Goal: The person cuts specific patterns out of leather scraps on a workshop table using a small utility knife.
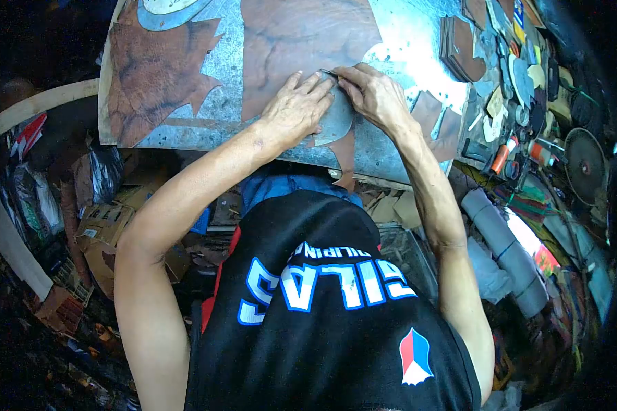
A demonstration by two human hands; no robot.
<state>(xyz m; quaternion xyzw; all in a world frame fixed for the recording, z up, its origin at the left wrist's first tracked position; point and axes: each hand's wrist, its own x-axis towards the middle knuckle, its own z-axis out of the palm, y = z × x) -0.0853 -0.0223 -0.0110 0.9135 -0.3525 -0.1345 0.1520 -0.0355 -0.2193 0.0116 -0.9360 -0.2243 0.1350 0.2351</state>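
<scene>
My left hand lies flat with its fingers spread, pressing on a grey rounded template on top of brown leather. Just right of it, my right hand pinches a small, thin dark tool whose tip is by the template's upper edge, close to my left fingertips. The exact kind of tool cannot be made out. A strip of leather hangs over the table's near edge below the template.
A jagged leather piece lies at the left of the metal table. Stacked brown pieces sit at the right, beside many templates and tools. An orange tube, a round fan-like disc and grey rolls are further right.
</scene>
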